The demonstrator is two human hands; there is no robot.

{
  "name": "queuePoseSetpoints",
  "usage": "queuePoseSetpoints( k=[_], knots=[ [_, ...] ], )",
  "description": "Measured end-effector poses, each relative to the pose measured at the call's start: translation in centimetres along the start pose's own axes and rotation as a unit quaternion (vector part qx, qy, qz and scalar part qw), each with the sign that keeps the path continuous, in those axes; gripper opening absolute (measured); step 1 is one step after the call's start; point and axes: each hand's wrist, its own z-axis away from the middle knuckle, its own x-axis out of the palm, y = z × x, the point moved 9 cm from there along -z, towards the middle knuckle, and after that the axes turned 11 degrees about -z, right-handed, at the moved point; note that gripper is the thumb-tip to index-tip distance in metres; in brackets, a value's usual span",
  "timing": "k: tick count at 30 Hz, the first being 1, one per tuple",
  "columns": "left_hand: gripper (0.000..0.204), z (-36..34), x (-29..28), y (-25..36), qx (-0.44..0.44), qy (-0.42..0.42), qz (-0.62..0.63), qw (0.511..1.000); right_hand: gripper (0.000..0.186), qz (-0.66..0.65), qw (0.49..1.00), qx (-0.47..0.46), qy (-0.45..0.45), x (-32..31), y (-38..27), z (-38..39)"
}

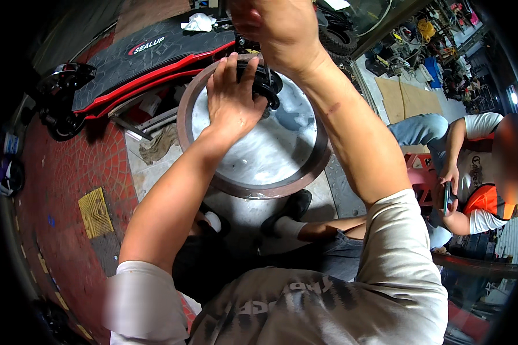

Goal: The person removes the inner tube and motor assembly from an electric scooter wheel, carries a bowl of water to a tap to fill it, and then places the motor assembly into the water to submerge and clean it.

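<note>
My left hand (234, 102) lies over a black curved part (266, 92) on a round metal-topped stand, its fingers spread across the part and its thumb against the near side. A thin dark shaft stands up beside those fingers, under my right hand. My right hand (276, 29) is raised above the part, fingers curled closed and cut off by the top edge; what they hold is hidden. The round stand (253, 167) has a worn grey top and a brown rim. Behind it lies the electric scooter (155, 49), with a black deck and red edging.
A crumpled white cloth (198, 23) lies on the scooter deck. At the right sits another person holding a phone (447, 198). A brown rag (158, 144) is on the floor left of the stand, and a yellow tile (95, 213) further left. Cluttered tools (408, 52) fill the far right.
</note>
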Motion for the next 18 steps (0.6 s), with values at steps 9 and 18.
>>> queuePoseSetpoints(
  k=[9, 18],
  knots=[
    [0.082, -0.1, -0.7, 0.0, -0.014, -0.001, 0.025, 1.000, 0.036, -0.017, 0.979, 0.109, 0.170, -11.0, 7.0, 8.8],
    [0.081, 0.0, -0.7, -0.3, -0.013, 0.002, 0.023, 1.000, 0.034, -0.042, 0.951, 0.168, 0.257, -14.5, 8.2, 13.2]
  ],
)
